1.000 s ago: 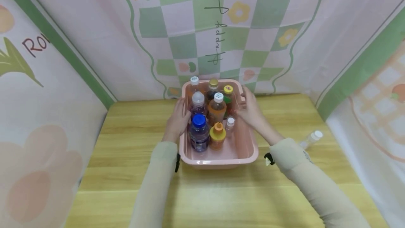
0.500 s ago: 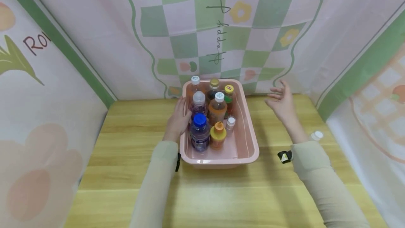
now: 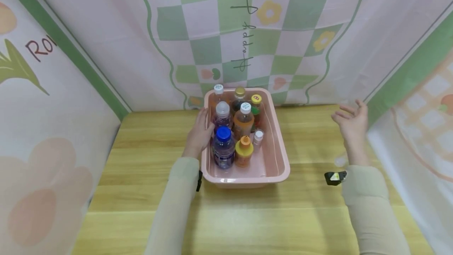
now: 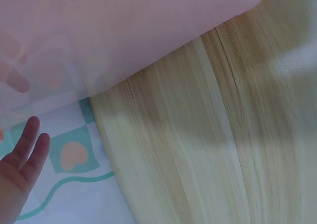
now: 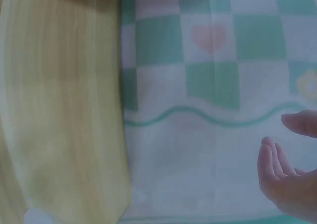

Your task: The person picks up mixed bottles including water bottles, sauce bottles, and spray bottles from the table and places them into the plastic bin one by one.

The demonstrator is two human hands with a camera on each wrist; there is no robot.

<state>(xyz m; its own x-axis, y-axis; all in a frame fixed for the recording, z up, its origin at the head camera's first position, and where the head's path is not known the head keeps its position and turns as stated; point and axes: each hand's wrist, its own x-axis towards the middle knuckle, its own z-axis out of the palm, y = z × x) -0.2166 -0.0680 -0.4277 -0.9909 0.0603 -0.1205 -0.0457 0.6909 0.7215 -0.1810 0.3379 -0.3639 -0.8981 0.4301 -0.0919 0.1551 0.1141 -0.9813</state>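
Note:
A pink plastic basin (image 3: pixel 282 145) holds several upright bottles on the wooden table. My left hand (image 3: pixel 198 137) grips its left rim, thumb over the inner side and fingers outside; two fingers (image 4: pixel 37 157) stick out straight in the left wrist view. Nearest that thumb are a blue-capped bottle (image 3: pixel 223 150) and a clear-capped bottle (image 3: pixel 222 115). My right hand (image 3: pixel 355 129) is raised above the table's right side, fingers loosely bent and holding nothing. Below it lies a small clear bottle (image 3: pixel 340 161), mostly hidden by the wrist and sleeve.
Also in the basin are a yellow-orange squeeze bottle (image 3: pixel 243 152), a white-capped orange drink bottle (image 3: pixel 243 123), a small white-capped vial (image 3: pixel 258 139), and others behind. A patterned curtain (image 3: pixel 240 42) hangs along the table's back edge.
My right hand has let go of the basin's right rim and moved right, over the lying bottle. The left hand has stayed on the left rim.

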